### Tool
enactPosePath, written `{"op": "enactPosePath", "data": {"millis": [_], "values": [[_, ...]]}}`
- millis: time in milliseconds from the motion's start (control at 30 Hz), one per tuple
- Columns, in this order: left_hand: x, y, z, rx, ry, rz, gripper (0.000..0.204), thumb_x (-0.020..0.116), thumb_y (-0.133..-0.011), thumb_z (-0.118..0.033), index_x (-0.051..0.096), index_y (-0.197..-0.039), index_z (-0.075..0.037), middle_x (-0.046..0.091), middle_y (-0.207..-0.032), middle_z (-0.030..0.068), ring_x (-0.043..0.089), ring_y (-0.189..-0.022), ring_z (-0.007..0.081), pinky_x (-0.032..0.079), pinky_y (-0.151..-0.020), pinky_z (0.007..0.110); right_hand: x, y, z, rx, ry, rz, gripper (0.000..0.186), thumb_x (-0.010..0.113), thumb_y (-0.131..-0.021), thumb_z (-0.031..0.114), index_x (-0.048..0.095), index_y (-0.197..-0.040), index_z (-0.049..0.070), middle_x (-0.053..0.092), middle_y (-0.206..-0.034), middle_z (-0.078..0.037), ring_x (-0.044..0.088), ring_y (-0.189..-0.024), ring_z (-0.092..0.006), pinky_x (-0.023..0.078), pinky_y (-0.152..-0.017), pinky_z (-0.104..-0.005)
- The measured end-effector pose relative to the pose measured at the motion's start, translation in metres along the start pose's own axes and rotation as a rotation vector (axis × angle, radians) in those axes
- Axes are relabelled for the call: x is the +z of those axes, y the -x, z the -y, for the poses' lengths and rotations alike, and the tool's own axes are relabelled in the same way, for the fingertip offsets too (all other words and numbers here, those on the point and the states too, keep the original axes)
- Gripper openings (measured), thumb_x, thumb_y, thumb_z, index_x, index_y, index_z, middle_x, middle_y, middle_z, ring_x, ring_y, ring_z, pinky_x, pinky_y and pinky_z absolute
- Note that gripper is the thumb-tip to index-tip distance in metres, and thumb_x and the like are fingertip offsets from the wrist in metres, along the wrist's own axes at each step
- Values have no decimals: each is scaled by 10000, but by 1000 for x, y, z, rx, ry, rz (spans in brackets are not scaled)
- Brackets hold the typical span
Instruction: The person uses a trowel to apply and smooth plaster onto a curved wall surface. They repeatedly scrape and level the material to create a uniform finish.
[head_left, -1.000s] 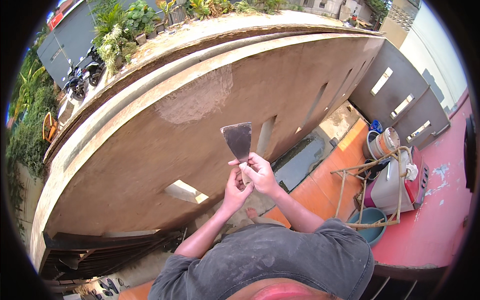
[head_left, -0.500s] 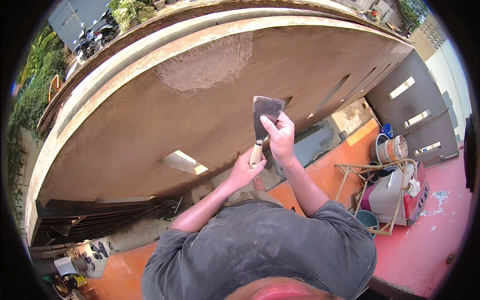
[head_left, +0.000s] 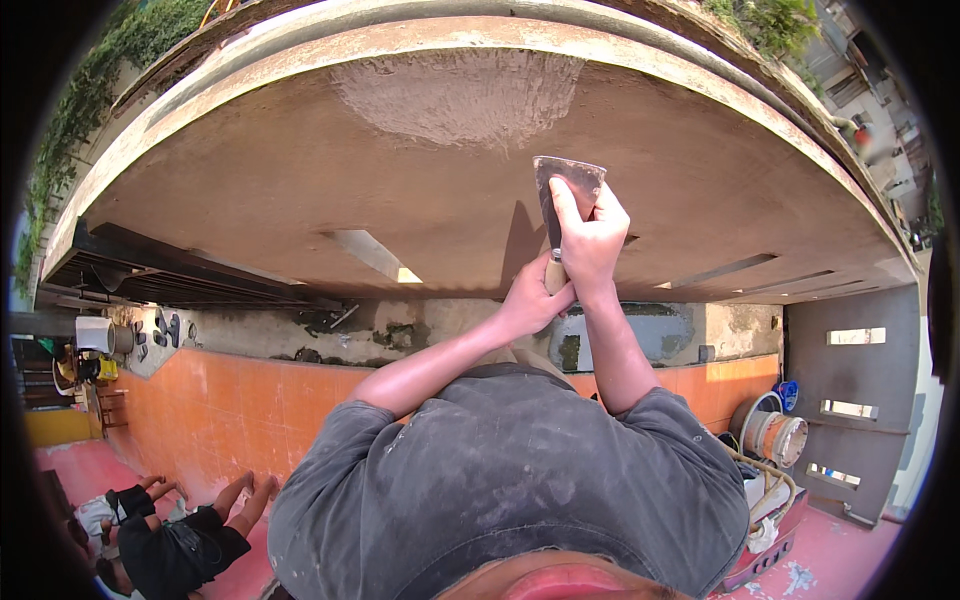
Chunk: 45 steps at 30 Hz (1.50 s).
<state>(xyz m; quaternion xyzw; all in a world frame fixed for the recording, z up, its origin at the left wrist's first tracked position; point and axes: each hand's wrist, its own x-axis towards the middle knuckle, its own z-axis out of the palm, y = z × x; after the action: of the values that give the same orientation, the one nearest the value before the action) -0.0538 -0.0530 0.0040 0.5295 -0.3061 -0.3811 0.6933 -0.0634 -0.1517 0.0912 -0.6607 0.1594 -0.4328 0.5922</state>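
Observation:
A putty knife (head_left: 547, 193) with a wide dark metal blade and a pale wooden handle is held up before me, blade edge upward. My left hand (head_left: 533, 299) is closed round the handle, its fingers partly overlapping the wrist area of my right arm. Higher up, my right hand (head_left: 594, 238) grips the blade, thumb flat on its face and the other fingers behind. Beyond the knife stands a brown plastered wall (head_left: 440, 205), apart from the blade as far as I can see. Near its top is a paler, rough patch (head_left: 460, 95).
Slots such as a pale opening (head_left: 370, 252) cut through the wall. Below run a wet concrete strip (head_left: 440, 325) and orange tiled floor (head_left: 235, 400). Two people (head_left: 175, 545) sit at the lower left. A bucket (head_left: 780, 438) and a bamboo frame (head_left: 770, 490) stand at the right.
My view has swung left, bringing the seated people into sight. The putty knife and both hands sit a little higher and farther right in view, with the grip unchanged.

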Motion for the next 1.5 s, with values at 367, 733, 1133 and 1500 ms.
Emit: {"op": "enactPosePath", "data": {"millis": [367, 733, 1133, 1500], "values": [[3, -13, 0, 136, 82, -177, 462, 697, -944, -154, 519, -1330, 27, 684, -1134, 125, 653, -1012, 148, 529, -878, 323, 31, -24, 8, -203, 46, 107, 140, 685, -936, 7, 686, -1051, -72, 767, -896, -98, 663, -800, -89, 534, -719, -266], [-1, -4, -7, 95, 147, -25, 428, 672, -959, -118, 496, -1322, 26, 685, -1043, 101, 665, -897, 115, 550, -751, 292, 28, -11, 1, -155, 93, 21, 158, 685, -946, 13, 681, -1068, -87, 766, -942, -110, 681, -829, -108, 546, -738, -263], [-57, 18, -31, 215, -230, 114, 470, 702, -921, -145, 500, -1317, 10, 682, -987, 88, 664, -867, 128, 541, -796, 312, 50, 3, 7, -176, 62, 66, 138, 685, -938, 6, 685, -1049, -77, 750, -887, -91, 645, -784, -83, 530, -698, -256], [-93, 57, -33, 258, 169, -72, 220, 573, -1054, -109, 560, -1246, -4, 647, -1082, 41, 631, -937, 85, 538, -822, 269, 63, 47, 4, -108, -67, 500, 121, 690, -939, 41, 696, -1026, -42, 666, -933, -58, 595, -820, -127, 480, -741, -286]]}}
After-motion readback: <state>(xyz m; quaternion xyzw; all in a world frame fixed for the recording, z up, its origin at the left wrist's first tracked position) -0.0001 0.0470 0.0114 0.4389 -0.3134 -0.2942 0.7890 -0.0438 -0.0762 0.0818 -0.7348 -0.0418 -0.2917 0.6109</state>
